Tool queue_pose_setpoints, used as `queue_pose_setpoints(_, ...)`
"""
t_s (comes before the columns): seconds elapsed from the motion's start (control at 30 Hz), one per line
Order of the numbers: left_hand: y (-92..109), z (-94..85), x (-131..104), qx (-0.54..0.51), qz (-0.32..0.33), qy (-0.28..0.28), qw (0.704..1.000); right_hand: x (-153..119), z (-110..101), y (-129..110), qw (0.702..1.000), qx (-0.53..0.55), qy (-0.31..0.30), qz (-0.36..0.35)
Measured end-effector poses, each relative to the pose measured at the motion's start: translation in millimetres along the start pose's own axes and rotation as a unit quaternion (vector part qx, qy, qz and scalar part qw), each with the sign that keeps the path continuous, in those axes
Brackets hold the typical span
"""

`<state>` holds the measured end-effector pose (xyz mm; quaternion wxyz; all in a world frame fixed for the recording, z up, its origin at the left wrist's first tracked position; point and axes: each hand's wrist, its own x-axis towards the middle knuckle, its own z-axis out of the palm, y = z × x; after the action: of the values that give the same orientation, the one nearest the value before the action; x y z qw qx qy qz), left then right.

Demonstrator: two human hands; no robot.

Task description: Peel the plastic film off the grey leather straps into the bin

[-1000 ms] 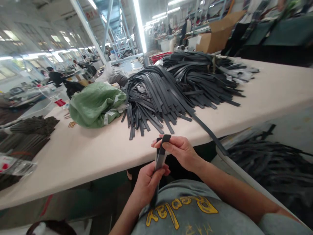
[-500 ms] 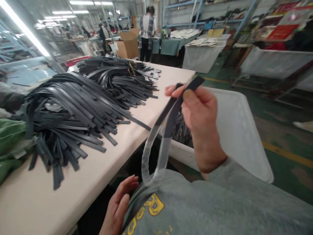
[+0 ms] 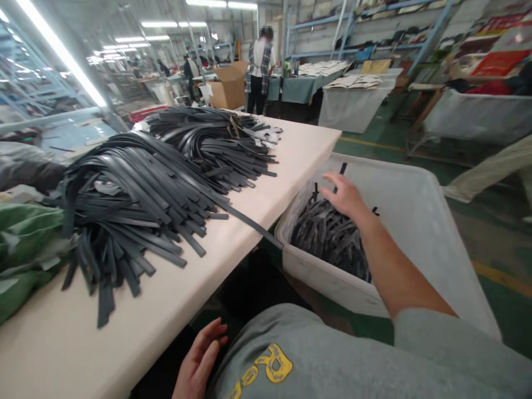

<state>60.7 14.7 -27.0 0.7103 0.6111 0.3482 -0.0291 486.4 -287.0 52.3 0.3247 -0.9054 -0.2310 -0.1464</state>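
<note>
My right hand [image 3: 344, 195] reaches over the large white bin [image 3: 440, 233], its fingers spread. A short dark strap end [image 3: 343, 169] stands up just behind those fingers; whether it touches them I cannot tell. Beneath the hand, a heap of dark straps with pale clear-looking sections [image 3: 328, 233] lies in the bin's near left part, partly hidden by my forearm. Close to my body, below the table edge, my left hand [image 3: 200, 357] is empty, fingers loosely bent and apart. One long black strap [image 3: 253, 223] runs from the table pile across the edge toward the bin.
Thick bundles of black straps [image 3: 141, 188] cover much of the pale table [image 3: 54, 354]. Green cloth [image 3: 29, 249] lies at the left. Farther off are a cardboard box [image 3: 228, 88], a person in a checked garment [image 3: 260, 66] and another person's leg [image 3: 490, 166] at right.
My right hand has let go of the looped black-and-clear strap and moved down over the bin, opening. My left hand has barely moved. A leg has come into view at right.
</note>
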Motion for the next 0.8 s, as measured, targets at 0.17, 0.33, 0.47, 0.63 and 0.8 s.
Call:
queue_pose_setpoints(0.17, 7, 1.9, -2, -0.005, 0.046, -0.071, 0.996, -24, 76, -71, 0.986, 0.073, -0.142, -0.056)
queue_pose_setpoints(0.33, 21, -5.6, 2, 0.000, 0.144, -0.080, 0.986, -32, 101, -104, 0.979, 0.016, -0.198, -0.036)
queue_pose_setpoints(0.47, 24, -0.3, 18, -0.029, 0.132, -0.093, 0.986, -60, 118, -107, 0.922, 0.111, -0.369, 0.028)
queue_pose_setpoints(0.63, 51, 47.2, 50, -0.088, 0.130, -0.125, 0.980, -119, 114, -156, 0.810, 0.339, -0.479, 0.019)
queue_pose_setpoints(0.8, 114, 68.7, 79, -0.354, 0.123, -0.048, 0.926, -148, 93, -166, 0.755, 0.246, -0.599, -0.099)
